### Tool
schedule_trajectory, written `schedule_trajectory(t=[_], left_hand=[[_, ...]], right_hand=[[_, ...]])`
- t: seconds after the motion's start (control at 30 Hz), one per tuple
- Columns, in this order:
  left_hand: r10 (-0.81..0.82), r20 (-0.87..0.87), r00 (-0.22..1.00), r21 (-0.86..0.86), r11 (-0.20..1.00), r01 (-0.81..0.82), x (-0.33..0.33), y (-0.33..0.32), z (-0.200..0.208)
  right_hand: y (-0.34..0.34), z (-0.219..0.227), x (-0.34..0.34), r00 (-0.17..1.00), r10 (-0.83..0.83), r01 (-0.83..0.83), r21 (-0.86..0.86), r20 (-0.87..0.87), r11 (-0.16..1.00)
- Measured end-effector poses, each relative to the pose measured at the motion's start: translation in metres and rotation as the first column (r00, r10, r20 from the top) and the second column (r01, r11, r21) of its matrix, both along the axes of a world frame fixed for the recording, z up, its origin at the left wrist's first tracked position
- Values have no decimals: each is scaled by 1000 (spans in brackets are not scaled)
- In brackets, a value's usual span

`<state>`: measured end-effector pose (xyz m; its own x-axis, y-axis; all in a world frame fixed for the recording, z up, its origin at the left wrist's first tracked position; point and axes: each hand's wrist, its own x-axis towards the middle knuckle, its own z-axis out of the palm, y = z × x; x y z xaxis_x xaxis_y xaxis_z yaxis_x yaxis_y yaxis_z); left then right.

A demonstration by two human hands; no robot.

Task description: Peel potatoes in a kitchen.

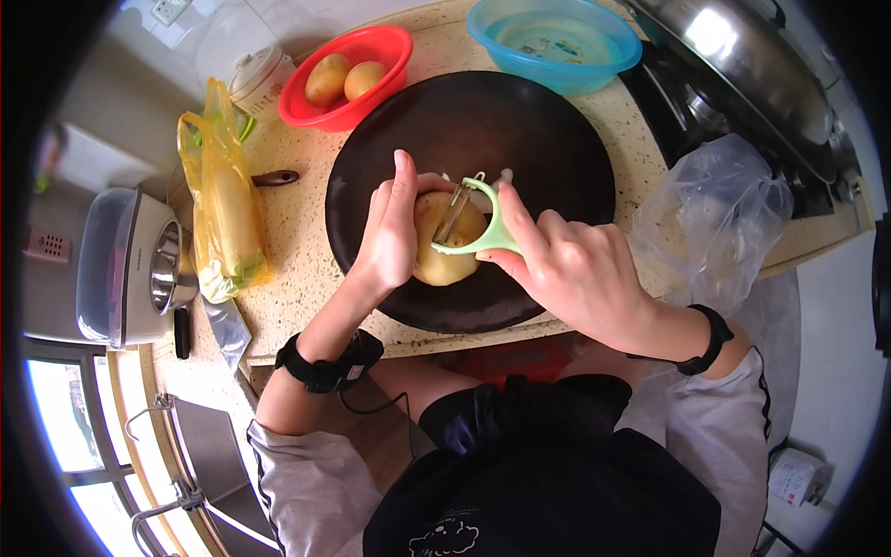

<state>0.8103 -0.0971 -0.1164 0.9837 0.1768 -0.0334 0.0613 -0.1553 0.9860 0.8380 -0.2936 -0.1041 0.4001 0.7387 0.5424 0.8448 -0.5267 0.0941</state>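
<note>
The left hand [390, 227] is clamped on a large potato [445, 265], cupping its left side with the thumb pointing up and away from it. The right hand [571, 265] grips a light green peeler [498, 232], whose metal blade lies across the upper face of the potato. The two hands are apart, one on each side of the potato, and each wrist wears a black band. The potato is over the near-middle part of a round, dark board [492, 111]; whether it rests on the board or is held just above it, I cannot tell. The board sits on a speckled bench [297, 218]. Beyond its left edge, a red basket [394, 45] holds two more potatoes [328, 80], and beyond its right, a blue basin [594, 74] stands near a shiny metal pan [752, 79]. A yellow plastic bag [223, 186] lies to the left on the bench, and a clear plastic bag [719, 204] lies crumpled to the right
</note>
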Motion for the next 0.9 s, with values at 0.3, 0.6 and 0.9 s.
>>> schedule_trajectory(t=[0.3, 0.6, 0.9], left_hand=[[70, 38, 997, -5, 998, -70, -3, -6, 2], [39, 48, 998, -46, 998, -37, -5, -1, 0], [66, 33, 997, -161, 985, -60, -1, 5, -9]], right_hand=[[5, -10, -15, 993, -102, 102, 15, 52, 995], [2, -7, -14, 995, -71, 75, -65, 64, 995], [0, -18, -25, 988, -125, 127, -21, 88, 992]])
